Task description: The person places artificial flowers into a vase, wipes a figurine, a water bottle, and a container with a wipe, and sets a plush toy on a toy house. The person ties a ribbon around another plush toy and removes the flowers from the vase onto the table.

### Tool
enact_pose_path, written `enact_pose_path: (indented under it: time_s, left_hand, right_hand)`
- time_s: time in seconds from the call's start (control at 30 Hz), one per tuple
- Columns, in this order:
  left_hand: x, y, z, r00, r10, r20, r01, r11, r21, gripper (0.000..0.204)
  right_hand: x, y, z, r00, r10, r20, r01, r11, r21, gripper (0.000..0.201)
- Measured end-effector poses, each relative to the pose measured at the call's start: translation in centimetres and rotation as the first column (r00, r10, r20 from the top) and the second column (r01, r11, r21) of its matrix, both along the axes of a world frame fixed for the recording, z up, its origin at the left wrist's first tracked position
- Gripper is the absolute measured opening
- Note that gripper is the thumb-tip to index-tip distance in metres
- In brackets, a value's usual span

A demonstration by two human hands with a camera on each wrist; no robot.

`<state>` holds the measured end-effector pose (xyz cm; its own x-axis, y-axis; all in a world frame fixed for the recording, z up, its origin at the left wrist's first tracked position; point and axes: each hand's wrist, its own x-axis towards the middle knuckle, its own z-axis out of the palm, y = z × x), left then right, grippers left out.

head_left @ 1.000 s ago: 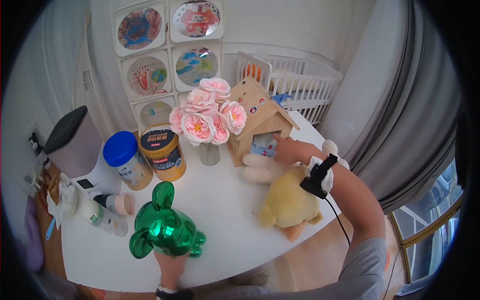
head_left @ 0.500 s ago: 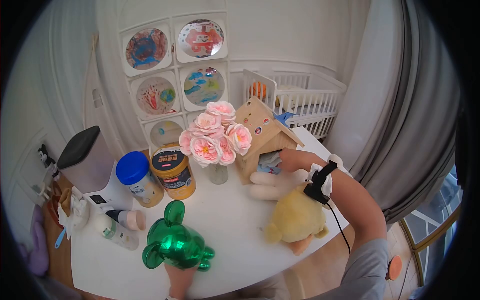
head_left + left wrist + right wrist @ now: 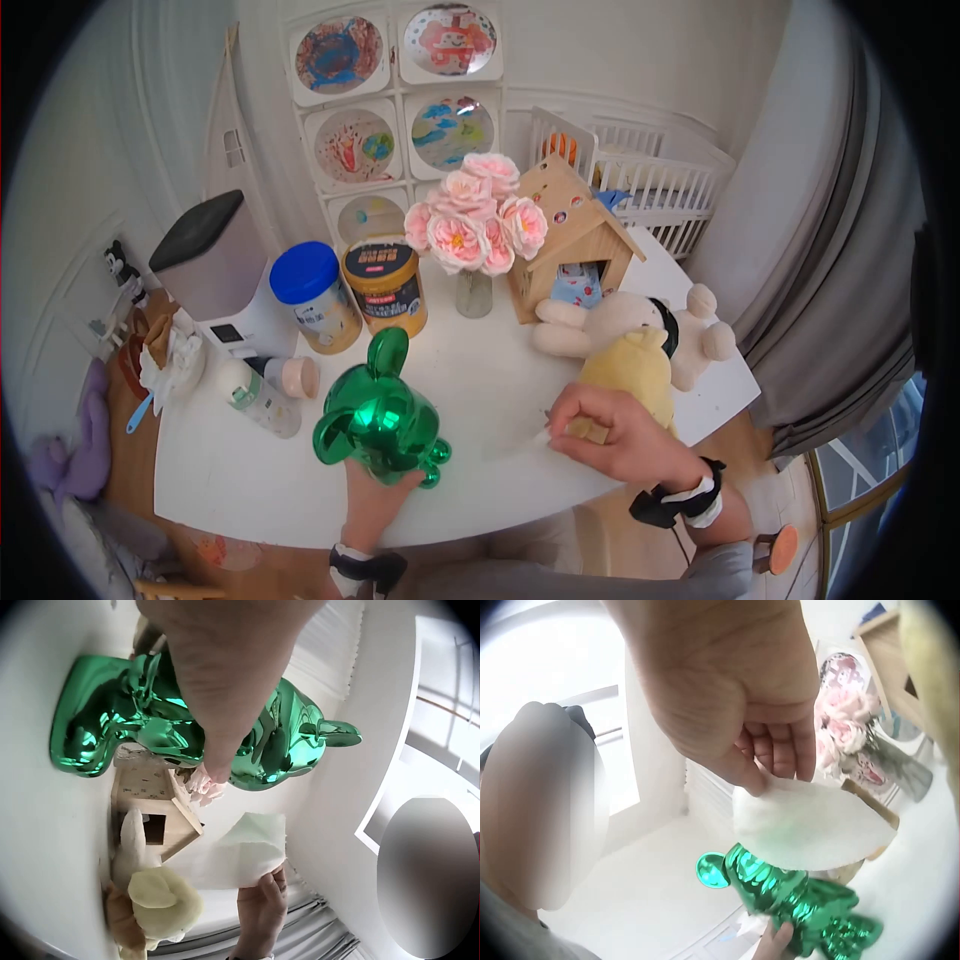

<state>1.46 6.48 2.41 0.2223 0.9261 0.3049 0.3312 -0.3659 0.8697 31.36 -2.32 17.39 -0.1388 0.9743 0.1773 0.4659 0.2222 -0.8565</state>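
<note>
While gripping the glossy green bear-shaped figure (image 3: 388, 415) in the left hand (image 3: 378, 502), near left, and pinching the thin white tissue (image 3: 810, 826) in the right hand (image 3: 628, 440), near right, avoid tugging the tissue.

The figure (image 3: 385, 420) is mirror-bright green, the tissue (image 3: 810, 825) plain white, the flowers (image 3: 465, 235) pink, the lid (image 3: 304, 272) blue, the tabletop (image 3: 490, 370) white.

Lettering on the blue-lidded can (image 3: 320, 305) and black-topped tin (image 3: 386, 290) is too small to read.
</note>
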Motion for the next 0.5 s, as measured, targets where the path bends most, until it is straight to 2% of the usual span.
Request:
enact_pose_path:
  time_s: [0.03, 0.07, 0.1, 0.13, 0.17, 0.2, 0.23, 0.27, 0.33, 0.37, 0.43, 0.5]
  left_hand:
    - [-0.5, -1.0, -1.1, 1.0, 0.009, -0.02, -0.009, 0.999, -0.035, 0.069]
    - [-0.8, -1.3, -2.5, 0.981, 0.081, 0.179, -0.099, 0.991, 0.094, 0.062]
    - [-1.1, -1.6, -3.4, 0.918, 0.12, 0.378, -0.211, 0.955, 0.21, 0.055]
    - [-1.6, -2.7, -3.8, 0.902, 0.095, 0.422, -0.19, 0.963, 0.19, 0.042]
    - [-2.2, -3.5, -3.9, 0.908, 0.105, 0.406, -0.192, 0.965, 0.179, 0.042]
    - [-2.8, -4.2, -3.9, 0.962, -0.136, 0.235, 0.12, 0.989, 0.084, 0.044]
    - [-3.3, -5.1, -3.8, 0.916, -0.39, 0.098, 0.397, 0.915, -0.07, 0.046]
    - [-2.4, -5.8, -2.4, 0.923, -0.374, 0.093, 0.382, 0.919, -0.093, 0.046]
    - [1.2, -6.0, 0.8, 0.892, -0.436, 0.118, 0.452, 0.861, -0.235, 0.056]
    - [1.6, -6.0, 0.5, 0.896, -0.429, 0.115, 0.444, 0.862, -0.247, 0.056]
    - [2.5, -5.5, -0.2, 0.904, -0.363, 0.224, 0.425, 0.81, -0.403, 0.062]
    - [3.4, -5.2, 0.2, 0.896, -0.346, 0.278, 0.439, 0.788, -0.432, 0.058]
  right_hand:
    - [-1.1, -1.0, -2.0, 0.986, 0.018, -0.168, -0.025, 0.999, -0.04, 0.015]
    - [-2.0, -1.6, -3.6, 0.983, 0.022, -0.184, -0.034, 0.997, -0.065, 0.015]
    - [-2.8, -2.0, -5.0, 0.97, 0.017, -0.244, -0.045, 0.993, -0.112, 0.018]
    - [-3.4, -2.2, -6.3, 0.953, 0.008, -0.304, -0.058, 0.986, -0.155, 0.021]
    - [-3.8, -2.3, -7.8, 0.947, 0.008, -0.32, -0.066, 0.984, -0.169, 0.021]
    - [-4.1, -2.1, -9.5, 0.914, 0.038, -0.405, -0.108, 0.982, -0.152, 0.025]
    - [-4.4, -2.1, -11.0, 0.871, 0.069, -0.486, -0.153, 0.979, -0.135, 0.03]
    - [-5.1, -1.9, -12.3, 0.789, 0.052, -0.612, -0.187, 0.969, -0.159, 0.028]
    - [-6.1, -1.6, -12.8, 0.746, 0.032, -0.665, -0.224, 0.953, -0.205, 0.027]
    - [-6.5, -1.4, -12.9, 0.71, 0.009, -0.704, -0.241, 0.943, -0.231, 0.025]
    - [-6.4, -1.4, -13.3, 0.668, 0.003, -0.745, -0.247, 0.944, -0.218, 0.022]
    - [-5.7, -1.6, -13.5, 0.616, -0.053, -0.786, -0.165, 0.967, -0.194, 0.021]
